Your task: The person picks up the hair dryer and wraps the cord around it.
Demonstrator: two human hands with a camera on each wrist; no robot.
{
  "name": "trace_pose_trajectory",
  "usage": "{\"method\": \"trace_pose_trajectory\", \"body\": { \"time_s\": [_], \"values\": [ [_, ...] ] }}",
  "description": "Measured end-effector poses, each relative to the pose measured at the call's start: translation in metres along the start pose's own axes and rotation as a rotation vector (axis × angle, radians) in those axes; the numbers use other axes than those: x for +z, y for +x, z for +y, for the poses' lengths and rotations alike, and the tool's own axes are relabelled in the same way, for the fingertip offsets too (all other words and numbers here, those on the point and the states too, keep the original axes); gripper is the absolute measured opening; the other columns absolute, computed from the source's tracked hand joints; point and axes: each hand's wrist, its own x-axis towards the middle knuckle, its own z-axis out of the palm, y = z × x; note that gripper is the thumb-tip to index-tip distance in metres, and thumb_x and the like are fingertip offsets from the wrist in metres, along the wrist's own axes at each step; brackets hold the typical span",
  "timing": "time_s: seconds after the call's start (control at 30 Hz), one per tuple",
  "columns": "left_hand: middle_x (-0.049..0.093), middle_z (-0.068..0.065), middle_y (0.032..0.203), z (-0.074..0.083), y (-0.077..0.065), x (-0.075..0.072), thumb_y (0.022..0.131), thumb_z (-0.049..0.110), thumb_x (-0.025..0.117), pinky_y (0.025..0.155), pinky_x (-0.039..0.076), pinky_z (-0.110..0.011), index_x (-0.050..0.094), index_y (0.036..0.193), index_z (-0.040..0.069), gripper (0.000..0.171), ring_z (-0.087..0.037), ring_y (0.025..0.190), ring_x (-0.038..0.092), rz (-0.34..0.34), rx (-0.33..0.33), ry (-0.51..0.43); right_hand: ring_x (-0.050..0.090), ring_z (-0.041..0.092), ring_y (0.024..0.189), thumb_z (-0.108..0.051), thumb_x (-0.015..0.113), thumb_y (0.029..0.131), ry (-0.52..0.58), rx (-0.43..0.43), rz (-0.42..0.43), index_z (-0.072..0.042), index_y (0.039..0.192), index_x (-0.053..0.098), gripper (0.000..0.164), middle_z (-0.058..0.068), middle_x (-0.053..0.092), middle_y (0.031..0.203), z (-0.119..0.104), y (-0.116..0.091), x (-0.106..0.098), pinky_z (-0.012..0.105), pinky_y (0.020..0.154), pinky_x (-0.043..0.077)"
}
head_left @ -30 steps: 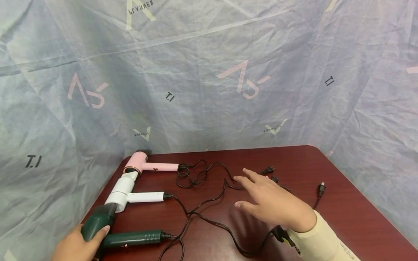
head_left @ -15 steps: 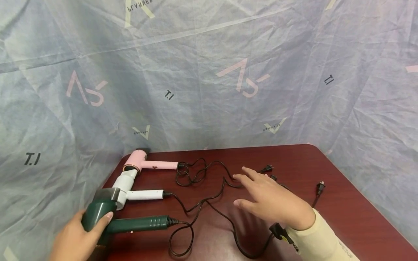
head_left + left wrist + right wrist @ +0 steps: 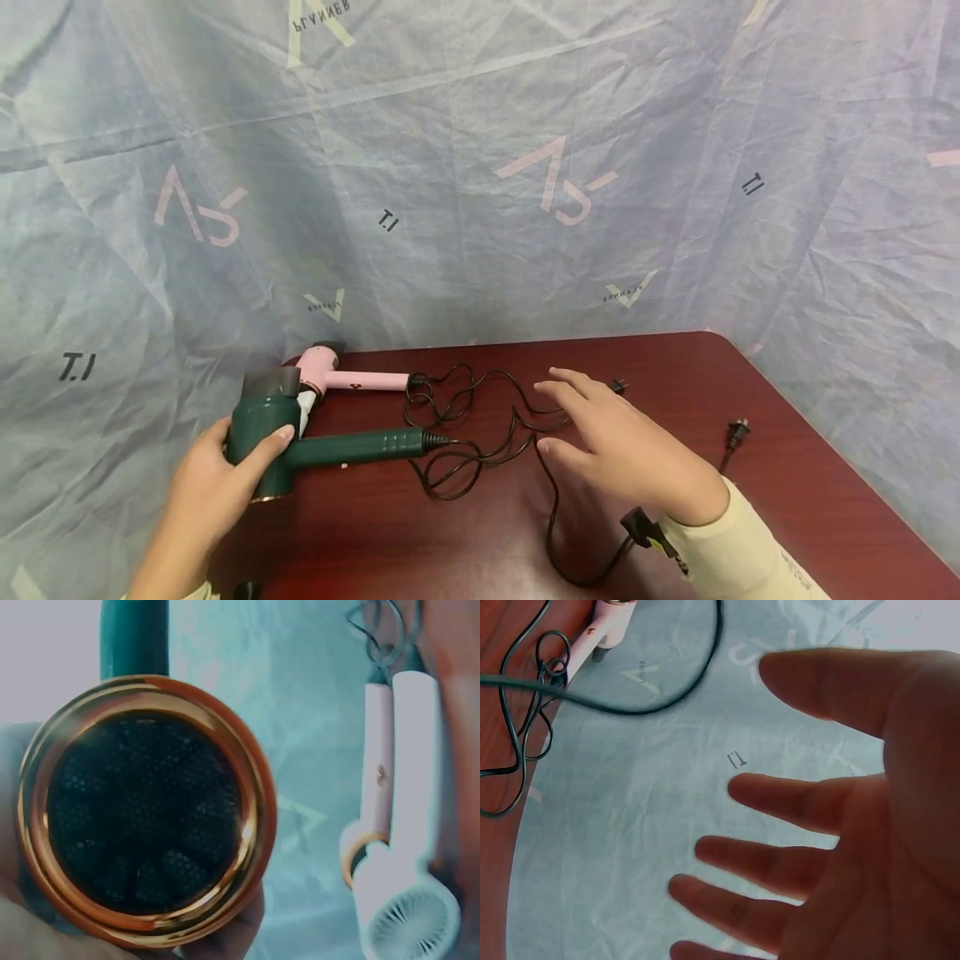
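Note:
My left hand (image 3: 213, 479) grips the barrel of a dark green hair dryer (image 3: 266, 425), thumb across its front, and holds it raised over the left part of the table. Its handle points right, trailing a black cord. In the left wrist view the gold-rimmed intake grille (image 3: 142, 814) faces the camera. Behind it lies a white hair dryer (image 3: 416, 802), mostly hidden by the green one in the head view. Farther back rests a pink hair dryer (image 3: 360, 381). My right hand (image 3: 622, 446) hovers over the table's right half with fingers spread, holding nothing.
Black cords (image 3: 450, 492) loop and cross over the middle of the dark red table (image 3: 420, 550). One plug (image 3: 737, 432) lies on the right, another (image 3: 619, 386) behind the right hand. A grey printed cloth (image 3: 465, 208) hangs around the table's back and sides.
The left hand has lifted the green hair dryer and carried it forward and right, in front of the white one. Its cord has shifted along. The right hand has barely moved.

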Motion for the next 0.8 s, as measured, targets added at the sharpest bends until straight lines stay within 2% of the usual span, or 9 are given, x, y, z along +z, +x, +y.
{"method": "trace_pose_trajectory", "body": {
  "time_s": [0.1, 0.2, 0.4, 0.57, 0.67, 0.8],
  "values": [
    [0.068, -0.021, 0.114, 0.015, 0.005, 0.0, 0.092, 0.059, 0.069, 0.067, 0.049, -0.03, 0.057, 0.137, 0.002, 0.074, -0.031, 0.094, 0.064, 0.044, 0.069, -0.048, 0.043, 0.019, 0.147, -0.045, 0.066, 0.1, 0.003, -0.029, 0.042, -0.027, 0.152, 0.047, 0.058, -0.004, 0.037, 0.162, -0.001, 0.001, 0.0, 0.049, 0.112, 0.046],
    [0.066, -0.021, 0.118, 0.029, 0.008, -0.001, 0.093, 0.056, 0.07, 0.065, 0.051, -0.029, 0.052, 0.143, 0.002, 0.076, -0.032, 0.096, 0.063, 0.067, 0.103, -0.087, 0.045, 0.016, 0.144, -0.046, 0.065, 0.1, -0.002, -0.043, 0.06, -0.027, 0.15, 0.048, 0.057, -0.006, 0.038, 0.16, -0.002, 0.002, -0.001, 0.046, 0.111, 0.047],
    [0.06, -0.02, 0.128, 0.05, 0.012, -0.003, 0.093, 0.061, 0.066, 0.07, 0.049, -0.033, 0.04, 0.154, 0.006, 0.087, -0.036, 0.103, 0.062, 0.061, 0.076, -0.125, 0.051, 0.017, 0.139, -0.053, 0.056, 0.103, 0.013, -0.048, 0.078, -0.026, 0.14, 0.059, 0.046, -0.007, 0.045, 0.155, -0.003, 0.002, -0.001, 0.046, 0.107, 0.049],
    [0.06, -0.02, 0.128, 0.065, 0.014, -0.002, 0.093, 0.06, 0.066, 0.066, 0.051, -0.027, 0.035, 0.157, 0.007, 0.089, -0.034, 0.102, 0.063, 0.073, 0.087, -0.175, 0.056, 0.013, 0.133, -0.058, 0.047, 0.105, 0.019, -0.077, 0.045, -0.025, 0.133, 0.065, 0.047, -0.01, 0.057, 0.142, -0.003, 0.003, -0.001, 0.044, 0.105, 0.051],
    [0.059, -0.02, 0.129, 0.072, 0.014, 0.0, 0.094, 0.058, 0.066, 0.069, 0.05, -0.024, 0.033, 0.159, 0.009, 0.088, -0.032, 0.105, 0.063, 0.076, 0.097, -0.196, 0.059, 0.007, 0.124, -0.055, 0.05, 0.106, 0.016, -0.103, 0.028, -0.025, 0.128, 0.067, 0.041, -0.015, 0.062, 0.129, -0.003, 0.003, 0.0, 0.04, 0.102, 0.053],
    [0.058, -0.018, 0.131, 0.081, 0.015, 0.003, 0.094, 0.057, 0.067, 0.071, 0.052, -0.022, 0.028, 0.16, 0.012, 0.089, -0.03, 0.105, 0.063, 0.066, 0.099, -0.248, 0.061, -0.003, 0.097, -0.042, 0.058, 0.106, -0.004, -0.145, 0.023, -0.028, 0.116, 0.068, 0.021, -0.023, 0.063, 0.107, -0.003, 0.004, 0.002, 0.03, 0.087, 0.055]
  ]
}}
